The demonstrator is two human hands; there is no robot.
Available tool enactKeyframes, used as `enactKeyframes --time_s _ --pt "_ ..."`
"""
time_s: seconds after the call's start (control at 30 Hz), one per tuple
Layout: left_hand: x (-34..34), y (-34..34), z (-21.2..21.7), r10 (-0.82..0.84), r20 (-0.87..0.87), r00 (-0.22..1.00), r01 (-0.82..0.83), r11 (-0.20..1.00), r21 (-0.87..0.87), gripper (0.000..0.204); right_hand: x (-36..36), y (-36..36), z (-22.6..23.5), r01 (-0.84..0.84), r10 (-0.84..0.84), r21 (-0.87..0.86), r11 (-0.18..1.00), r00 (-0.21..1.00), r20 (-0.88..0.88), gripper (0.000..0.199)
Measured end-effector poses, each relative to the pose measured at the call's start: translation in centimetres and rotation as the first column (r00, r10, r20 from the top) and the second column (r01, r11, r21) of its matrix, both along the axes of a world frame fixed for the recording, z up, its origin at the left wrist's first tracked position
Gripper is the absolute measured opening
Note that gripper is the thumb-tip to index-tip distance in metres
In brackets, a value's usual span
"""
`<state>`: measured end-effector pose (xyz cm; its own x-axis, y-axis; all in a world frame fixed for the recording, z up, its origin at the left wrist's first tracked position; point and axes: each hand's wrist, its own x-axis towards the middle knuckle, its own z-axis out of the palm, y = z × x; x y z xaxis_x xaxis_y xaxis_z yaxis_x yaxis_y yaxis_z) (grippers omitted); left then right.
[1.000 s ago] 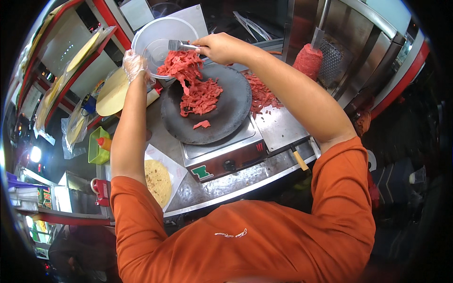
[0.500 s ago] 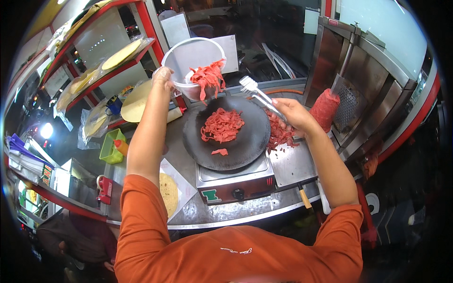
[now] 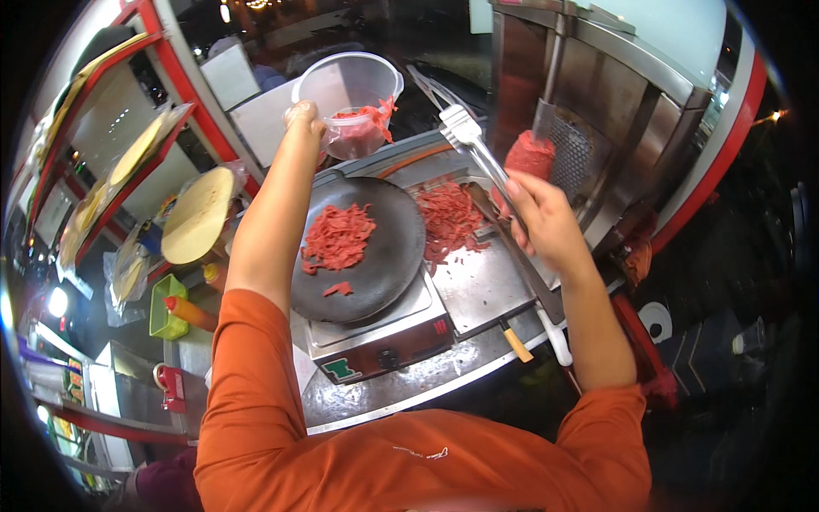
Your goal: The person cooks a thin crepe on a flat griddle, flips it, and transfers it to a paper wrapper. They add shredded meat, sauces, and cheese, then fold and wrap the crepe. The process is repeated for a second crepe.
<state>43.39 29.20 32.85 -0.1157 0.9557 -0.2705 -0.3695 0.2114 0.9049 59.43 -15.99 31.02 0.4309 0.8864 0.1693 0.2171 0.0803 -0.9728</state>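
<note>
- Left grip (image 3: 304, 118) is bent around the left side of the rim of a translucent plastic bucket (image 3: 337, 78); how tightly its fingers press cannot be told, since the back of the hand hides most of them.
- Right grip (image 3: 539, 213) is curled around a pair of metal tongs (image 3: 483, 154), whose slotted heads point up and to the left; they look nearly together, and no meat shows between them.
- Shredded meat (image 3: 337, 239) lies heaped on a black round griddle (image 3: 384, 264), nearer the person than the left grip and well to the left of the right grip, touched by neither.
- More strips (image 3: 386, 119) hang over the bucket's right edge, across from the left grip, and some show through its wall.
- On the griddle, the strips are pinkish red, thin and ragged, loosely piled; a small piece (image 3: 338, 288) sits apart, just below the heap.
- Another heap (image 3: 448, 218) of chopped red meat rests on the metal tray (image 3: 478, 286) to the griddle's right, between the griddle and the right grip, beside a long knife (image 3: 533, 286).
</note>
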Motion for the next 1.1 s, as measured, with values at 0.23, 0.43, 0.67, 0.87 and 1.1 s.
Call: enactKeyframes --time_s 0.23,0.43,0.67,0.87,1.1 --pt "15.0 9.9 -11.4 -0.295 -0.559 0.775 0.295 0.951 -0.093 0.031 -0.7 -12.0 -9.0 0.155 -0.156 -0.024 0.988 0.971 -0.179 0.046" --pt "21.1 18.1 -23.4 -0.576 -0.63 0.521 0.44 0.813 -0.38 0.023 -2.3 -18.2 -13.7 0.219 -0.257 -0.151 0.964 0.916 -0.308 0.049" --pt "16.1 15.5 -20.4 -0.607 -0.553 0.571 0.615 0.762 -0.202 0.025 0.3 -12.2 -13.3 0.299 -0.235 -0.003 0.954 0.758 0.608 0.04" --pt "5.3 5.1 0.8 -0.326 -0.623 0.711 0.468 0.881 0.073 0.068 4.1 11.5 -13.1 -0.003 -0.211 -0.409 0.912 0.853 -0.478 0.036" --pt "-18.8 -13.8 10.1 -0.403 -0.499 0.767 0.64 0.539 0.548 0.06 8.3 19.5 -2.5 0.143 -0.058 -0.374 0.916 0.971 0.231 0.046"
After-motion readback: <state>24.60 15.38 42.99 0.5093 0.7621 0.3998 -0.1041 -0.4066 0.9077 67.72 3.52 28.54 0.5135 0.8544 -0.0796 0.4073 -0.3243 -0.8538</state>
